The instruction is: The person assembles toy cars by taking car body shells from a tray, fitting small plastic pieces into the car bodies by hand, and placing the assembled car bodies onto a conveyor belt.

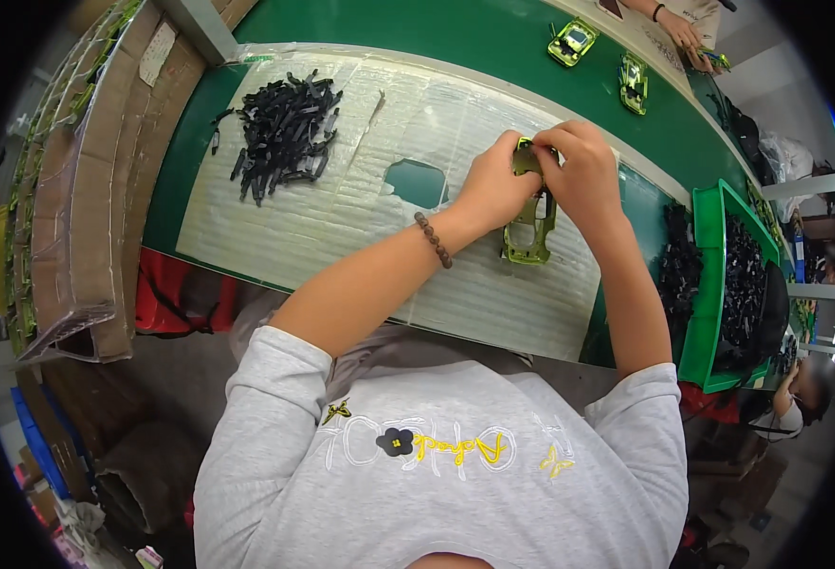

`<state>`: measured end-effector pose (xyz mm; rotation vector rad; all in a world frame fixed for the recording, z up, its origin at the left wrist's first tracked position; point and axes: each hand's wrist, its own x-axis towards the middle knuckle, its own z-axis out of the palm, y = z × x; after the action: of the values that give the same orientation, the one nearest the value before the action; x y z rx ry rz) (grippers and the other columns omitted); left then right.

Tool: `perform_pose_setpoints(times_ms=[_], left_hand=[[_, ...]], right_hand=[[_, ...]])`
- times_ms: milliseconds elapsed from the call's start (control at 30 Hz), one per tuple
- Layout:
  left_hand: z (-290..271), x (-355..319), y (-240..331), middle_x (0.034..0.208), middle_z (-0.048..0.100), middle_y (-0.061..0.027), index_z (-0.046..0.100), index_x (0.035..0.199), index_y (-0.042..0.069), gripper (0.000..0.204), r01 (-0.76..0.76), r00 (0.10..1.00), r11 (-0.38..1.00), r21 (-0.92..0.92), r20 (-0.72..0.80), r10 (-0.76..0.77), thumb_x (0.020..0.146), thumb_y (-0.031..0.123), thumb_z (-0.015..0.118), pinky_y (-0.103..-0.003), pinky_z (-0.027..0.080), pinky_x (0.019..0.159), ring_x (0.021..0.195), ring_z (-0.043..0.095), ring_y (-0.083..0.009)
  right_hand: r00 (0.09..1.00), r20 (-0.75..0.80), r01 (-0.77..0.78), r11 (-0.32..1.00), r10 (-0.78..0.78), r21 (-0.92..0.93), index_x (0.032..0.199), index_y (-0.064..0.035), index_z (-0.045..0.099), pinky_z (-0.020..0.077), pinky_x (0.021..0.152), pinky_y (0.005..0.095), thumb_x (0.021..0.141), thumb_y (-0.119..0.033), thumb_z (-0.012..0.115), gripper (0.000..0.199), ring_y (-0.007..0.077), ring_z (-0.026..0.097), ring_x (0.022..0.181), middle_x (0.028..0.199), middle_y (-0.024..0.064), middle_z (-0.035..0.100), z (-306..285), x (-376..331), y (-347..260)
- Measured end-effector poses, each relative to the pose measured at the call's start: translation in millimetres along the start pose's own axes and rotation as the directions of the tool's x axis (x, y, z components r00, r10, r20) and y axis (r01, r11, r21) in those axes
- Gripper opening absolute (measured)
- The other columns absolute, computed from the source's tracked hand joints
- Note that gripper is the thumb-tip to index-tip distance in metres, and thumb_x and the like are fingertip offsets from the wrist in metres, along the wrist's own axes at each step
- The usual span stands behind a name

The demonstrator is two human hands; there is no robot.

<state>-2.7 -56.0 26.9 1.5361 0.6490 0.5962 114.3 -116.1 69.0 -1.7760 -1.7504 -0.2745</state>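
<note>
Green toy car shell (529, 223) in both hands, green bin (703, 284) of black parts (742, 275)

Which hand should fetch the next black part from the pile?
Probably left. The left hand is on the pile's side; the right hand also grips the green car shell, farther from the pile.

Open white mat (342, 218) left of the hands; black parts pile (280, 133) (far left) blocks.

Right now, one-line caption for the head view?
Both hands, left hand and right hand, grip a green toy car body over a white mat.
</note>
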Motion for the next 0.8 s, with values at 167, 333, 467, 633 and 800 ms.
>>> perform_pose_setpoints(times_ms=[167,333,467,633,800], left_hand=[[-2.9,2.3,-2.7,0.092,0.06,-0.0109,0.051,0.102,0.0,0.031,-0.016,0.996,1.0,-0.02,0.085,0.018,0.073,0.006,0.058,-0.03,0.048,0.072,0.084,0.059,-0.0172],[-3.6,5.6,-5.1,0.094,0.061,-0.0115,0.051,0.106,-0.001,0.036,-0.044,0.989,0.999,0.015,0.144,0.042,0.072,0.007,0.059,-0.03,0.048,0.075,0.087,0.059,-0.0177],[-0.9,-0.9,-3.9,0.095,0.061,-0.0121,0.048,0.111,-0.002,0.043,-0.026,0.997,0.993,0.118,0.071,0.018,0.072,0.009,0.061,-0.031,0.048,0.075,0.089,0.06,-0.0206],[-26.0,3.0,17.3,0.114,0.053,-0.0149,0.035,0.122,-0.002,0.055,-0.257,0.869,0.951,0.171,-0.389,0.305,0.078,0.014,0.064,-0.036,0.044,0.087,0.106,0.054,-0.0247],[-60.2,-26.1,49.7,0.124,0.045,-0.0131,0.038,0.121,0.001,0.044,-0.546,0.656,0.836,0.056,-0.592,0.468,0.082,0.006,0.059,-0.037,0.039,0.093,0.115,0.047,-0.0246]], right_hand=[[0.911,0.363,-0.245,0.965,0.197,0.09,0.082,-0.0011,0.065,0.0474,0.066,0.0326,0.071,-0.004,0.065,0.011,0.022,0.059,0.075,0.078,0.0081,0.063,-18.9,25.6,19.1],[0.525,0.851,-0.496,0.814,0.004,0.302,0.111,-0.0006,0.062,0.0483,0.07,0.0245,0.075,-0.003,0.064,0.036,0.009,0.056,0.078,0.086,0.0048,0.066,-25.3,49.8,48.8],[0.522,0.843,-0.459,0.876,0.128,0.151,0.1,0.0007,0.067,0.0496,0.06,0.0242,0.077,-0.004,0.063,0.024,0.007,0.055,0.064,0.073,0.0026,0.065,-27.4,50.4,33.0],[0.594,0.739,-0.703,0.651,0.317,0.286,0.103,0.0042,0.064,0.0534,0.069,0.0289,0.079,-0.007,0.065,0.026,0.0149,0.061,0.075,0.086,0.0107,0.064,-15.7,61.9,58.2],[0.296,0.602,-0.563,-0.374,0.742,0.737,0.111,0.0059,0.049,0.0515,0.088,0.0433,0.086,0.002,0.05,0.025,0.0275,0.055,0.103,0.108,0.0198,0.054,65.8,120.6,111.7]])
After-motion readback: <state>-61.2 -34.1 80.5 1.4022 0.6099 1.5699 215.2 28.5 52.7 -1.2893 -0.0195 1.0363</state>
